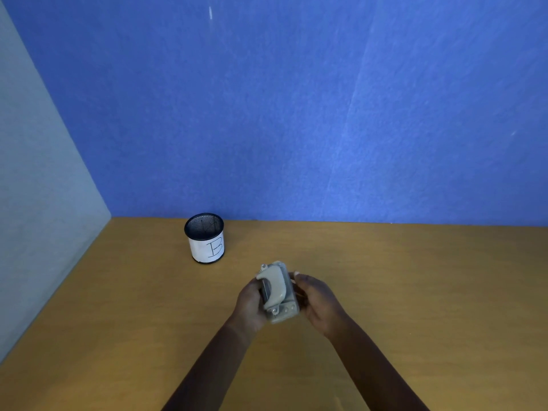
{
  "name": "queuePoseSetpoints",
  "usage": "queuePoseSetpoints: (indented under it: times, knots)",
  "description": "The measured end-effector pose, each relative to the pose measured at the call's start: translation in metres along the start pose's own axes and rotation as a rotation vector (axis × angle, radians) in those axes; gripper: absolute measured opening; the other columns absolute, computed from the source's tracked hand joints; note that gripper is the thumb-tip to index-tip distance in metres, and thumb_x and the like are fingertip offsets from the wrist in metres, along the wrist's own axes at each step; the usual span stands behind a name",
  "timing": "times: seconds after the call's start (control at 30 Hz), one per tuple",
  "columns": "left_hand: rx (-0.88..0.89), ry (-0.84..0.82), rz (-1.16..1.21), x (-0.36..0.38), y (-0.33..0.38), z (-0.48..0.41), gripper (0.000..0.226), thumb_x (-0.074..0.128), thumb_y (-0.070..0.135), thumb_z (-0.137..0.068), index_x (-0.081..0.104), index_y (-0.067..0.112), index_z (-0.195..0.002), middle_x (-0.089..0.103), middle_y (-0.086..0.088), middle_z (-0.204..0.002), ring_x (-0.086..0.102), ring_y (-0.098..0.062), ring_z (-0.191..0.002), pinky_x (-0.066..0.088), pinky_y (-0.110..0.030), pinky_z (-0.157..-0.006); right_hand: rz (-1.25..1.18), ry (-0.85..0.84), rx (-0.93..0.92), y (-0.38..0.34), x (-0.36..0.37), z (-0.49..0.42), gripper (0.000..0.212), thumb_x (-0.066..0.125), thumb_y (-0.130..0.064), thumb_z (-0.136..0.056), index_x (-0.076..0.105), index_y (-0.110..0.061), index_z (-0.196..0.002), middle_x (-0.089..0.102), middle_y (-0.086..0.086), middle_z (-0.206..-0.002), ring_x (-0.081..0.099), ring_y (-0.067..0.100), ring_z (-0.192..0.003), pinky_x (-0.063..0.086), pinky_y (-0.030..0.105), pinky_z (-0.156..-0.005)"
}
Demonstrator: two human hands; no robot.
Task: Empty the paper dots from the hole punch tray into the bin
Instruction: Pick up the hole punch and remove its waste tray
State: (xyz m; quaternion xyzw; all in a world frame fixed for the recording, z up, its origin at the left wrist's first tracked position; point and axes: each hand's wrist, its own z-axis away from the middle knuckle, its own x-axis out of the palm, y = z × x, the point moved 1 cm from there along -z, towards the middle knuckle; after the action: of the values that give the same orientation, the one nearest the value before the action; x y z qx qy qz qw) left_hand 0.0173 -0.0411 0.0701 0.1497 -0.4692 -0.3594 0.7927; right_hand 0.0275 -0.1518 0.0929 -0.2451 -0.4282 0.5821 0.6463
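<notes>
A grey hole punch [278,292] with a pale curved lever is held between both hands above the wooden desk [415,292]. My left hand [250,305] grips its left side, and my right hand [318,298] wraps its right side with fingertips near the top. The punch's underside and tray are hidden. The bin [204,238], a small black mesh cup with a white label marked "B", stands upright to the far left of the punch, near the back wall. No paper dots show.
A blue partition [296,114] rises behind the desk and a grey panel [35,218] closes the left side. Bare desk surface stretches to the right and in front of the bin.
</notes>
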Motion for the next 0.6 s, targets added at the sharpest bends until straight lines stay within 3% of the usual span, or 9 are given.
queuePoseSetpoints:
  times: [0.1, 0.17, 0.23, 0.3, 0.4, 0.47, 0.6]
  knots:
    - [0.076, 0.067, 0.039, -0.003, 0.006, -0.004, 0.041, 0.031, 0.021, -0.099, 0.057, 0.002, -0.074, 0.069, -0.009, -0.047, 0.067, -0.025, -0.048, 0.054, -0.026, -0.047, -0.046, -0.03, 0.037, 0.009, 0.001, 0.005, 0.033, 0.036, -0.012, -0.098, 0.058, 0.006, -0.116, 0.062, 0.011, -0.084, 0.059, 0.019, -0.075, 0.048, 0.026, -0.065]
    - [0.108, 0.1, 0.055, -0.004, 0.011, -0.007, 0.044, 0.03, 0.02, -0.099, 0.06, 0.006, -0.07, 0.067, -0.006, -0.043, 0.066, -0.022, -0.045, 0.053, -0.026, -0.048, -0.114, -0.051, 0.057, 0.013, 0.0, 0.008, 0.034, 0.035, -0.01, -0.098, 0.055, 0.008, -0.119, 0.064, 0.012, -0.087, 0.061, 0.019, -0.08, 0.05, 0.027, -0.072]
    - [0.13, 0.119, 0.063, -0.003, 0.013, -0.011, 0.05, 0.03, 0.018, -0.099, 0.064, 0.007, -0.063, 0.066, -0.005, -0.041, 0.064, -0.016, -0.037, 0.051, -0.021, -0.037, -0.163, -0.069, 0.065, 0.015, 0.0, 0.011, 0.035, 0.034, -0.01, -0.099, 0.053, 0.011, -0.12, 0.065, 0.013, -0.088, 0.061, 0.02, -0.082, 0.05, 0.031, -0.08]
    - [0.151, 0.14, 0.049, -0.001, 0.014, -0.014, 0.043, 0.031, 0.017, -0.1, 0.059, 0.007, -0.069, 0.067, -0.002, -0.041, 0.063, -0.013, -0.035, 0.049, -0.017, -0.034, -0.178, -0.069, 0.059, 0.015, -0.001, 0.011, 0.036, 0.033, -0.009, -0.099, 0.051, 0.014, -0.12, 0.065, 0.013, -0.087, 0.062, 0.02, -0.081, 0.047, 0.033, -0.086]
    - [0.168, 0.134, 0.031, 0.002, 0.014, -0.015, 0.036, 0.03, 0.019, -0.1, 0.054, 0.01, -0.075, 0.068, 0.001, -0.042, 0.063, -0.01, -0.036, 0.051, -0.021, -0.041, -0.182, -0.042, 0.05, 0.014, -0.001, 0.011, 0.036, 0.032, -0.007, -0.099, 0.05, 0.015, -0.121, 0.065, 0.014, -0.087, 0.062, 0.02, -0.08, 0.051, 0.03, -0.078]
    - [0.169, 0.133, 0.029, 0.004, 0.014, -0.015, 0.036, 0.029, 0.018, -0.1, 0.054, 0.01, -0.075, 0.068, 0.0, -0.042, 0.063, -0.011, -0.036, 0.05, -0.019, -0.036, -0.194, -0.02, 0.051, 0.015, -0.002, 0.011, 0.036, 0.031, -0.007, -0.099, 0.051, 0.015, -0.12, 0.064, 0.017, -0.092, 0.062, 0.021, -0.08, 0.051, 0.028, -0.07]
    - [0.148, 0.142, 0.005, 0.005, 0.012, -0.014, 0.036, 0.031, 0.016, -0.1, 0.055, 0.008, -0.073, 0.067, -0.008, -0.05, 0.063, -0.013, -0.037, 0.05, -0.019, -0.036, -0.233, -0.006, 0.075, 0.017, -0.005, 0.01, 0.035, 0.031, -0.008, -0.1, 0.053, 0.015, -0.115, 0.064, 0.019, -0.095, 0.062, 0.023, -0.082, 0.049, 0.032, -0.077]
